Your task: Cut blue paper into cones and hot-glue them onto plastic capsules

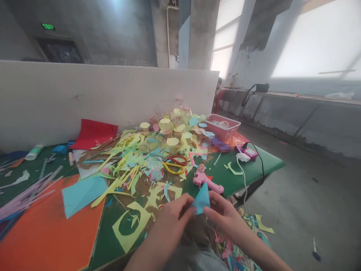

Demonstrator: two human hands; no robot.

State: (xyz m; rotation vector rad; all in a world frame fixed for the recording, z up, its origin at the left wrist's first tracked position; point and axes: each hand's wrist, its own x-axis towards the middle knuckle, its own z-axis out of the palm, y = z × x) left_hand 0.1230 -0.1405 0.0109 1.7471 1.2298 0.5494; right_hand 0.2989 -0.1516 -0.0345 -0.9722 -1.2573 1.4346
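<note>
Between my two hands is a small piece of blue paper (202, 200), folded to a point at the top. My left hand (180, 210) pinches its left edge, and my right hand (221, 210) pinches its right edge. Just beyond the paper lies a pink hot glue gun (208, 181) on the green table (254, 165). Farther left are scissors with a red and a yellow handle (175, 165), their blades hidden among scraps. A yellow sheet with a round hole (138, 214) lies left of my left forearm.
Paper strips and cut discs (172, 142) are heaped mid-table. A pink basket (222, 126) stands at the far right corner. Orange board (53, 229) and a blue sheet (83, 195) lie left. A white cable (244, 184) hangs over the right edge. A white partition (107, 94) stands behind.
</note>
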